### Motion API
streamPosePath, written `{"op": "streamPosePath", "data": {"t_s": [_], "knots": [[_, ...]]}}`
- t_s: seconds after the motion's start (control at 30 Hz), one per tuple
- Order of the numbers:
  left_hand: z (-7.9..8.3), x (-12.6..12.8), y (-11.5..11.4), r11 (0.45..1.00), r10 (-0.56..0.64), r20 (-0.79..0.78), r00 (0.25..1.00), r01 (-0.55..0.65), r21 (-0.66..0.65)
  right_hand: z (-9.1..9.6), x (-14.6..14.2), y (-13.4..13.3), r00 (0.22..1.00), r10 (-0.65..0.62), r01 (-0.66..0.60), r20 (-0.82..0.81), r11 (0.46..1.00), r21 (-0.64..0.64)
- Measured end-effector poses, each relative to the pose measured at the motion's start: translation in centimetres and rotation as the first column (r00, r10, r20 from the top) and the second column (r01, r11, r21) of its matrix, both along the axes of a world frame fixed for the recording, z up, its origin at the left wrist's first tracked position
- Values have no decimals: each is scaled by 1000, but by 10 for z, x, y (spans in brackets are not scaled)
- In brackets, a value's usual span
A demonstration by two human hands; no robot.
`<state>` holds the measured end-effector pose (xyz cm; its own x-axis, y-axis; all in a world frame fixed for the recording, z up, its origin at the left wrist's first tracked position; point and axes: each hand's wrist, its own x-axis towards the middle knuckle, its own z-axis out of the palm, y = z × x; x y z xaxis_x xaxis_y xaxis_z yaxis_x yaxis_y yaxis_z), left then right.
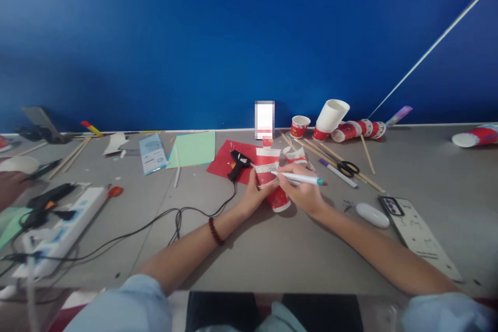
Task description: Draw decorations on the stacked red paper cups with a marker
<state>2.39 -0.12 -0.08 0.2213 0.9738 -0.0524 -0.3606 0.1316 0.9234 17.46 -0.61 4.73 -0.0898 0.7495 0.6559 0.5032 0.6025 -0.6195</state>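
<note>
My left hand (257, 194) is wrapped round a stack of red-and-white paper cups (279, 198), joined end to end and leaning slightly. A pale strip with faint marks runs round its middle. My right hand (304, 192) grips a white marker (299, 178) with a teal end, its tip at the strip on the cups. Just left of the cups, a black glue gun (238, 164) rests on red paper (221, 168). Behind my right hand lies a cut piece of paper cup (296, 155).
Paper cups (300, 126) and a taller cup stack (330, 116) stand by the wall. Scissors (347, 168), a purple-capped marker (338, 174), a white case (372, 215) and a phone (422, 238) lie right. Cables run to a power strip (64, 233); another person's hand (11, 187) is at far left.
</note>
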Motion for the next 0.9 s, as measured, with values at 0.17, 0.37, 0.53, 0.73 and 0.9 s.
{"op": "streamPosePath", "data": {"t_s": [0.17, 0.37, 0.53, 0.73, 0.9], "knots": [[3, 1, -1, 1000, 2, 10, 1000, -2, -2, 0, 2, 1, 999, 16, -17, -34, 1000, -15], [6, 0, -1, 1000, 11, 7, 1000, -11, -13, -4, 6, 4, 995, 23, -35, -96, 991, -128], [6, 0, 0, 1000, 5, 32, 999, -4, -21, -3, 4, 3, 999, 23, -25, -22, 998, -59], [4, 1, 0, 999, 14, 43, 999, -13, -31, -2, 3, 4, 1000, 7, -6, 4, 1000, -19], [5, 1, 0, 999, 17, 18, 1000, -16, -28, -3, 6, 7, 1000, 4, -4, 18, 1000, 8]]}}
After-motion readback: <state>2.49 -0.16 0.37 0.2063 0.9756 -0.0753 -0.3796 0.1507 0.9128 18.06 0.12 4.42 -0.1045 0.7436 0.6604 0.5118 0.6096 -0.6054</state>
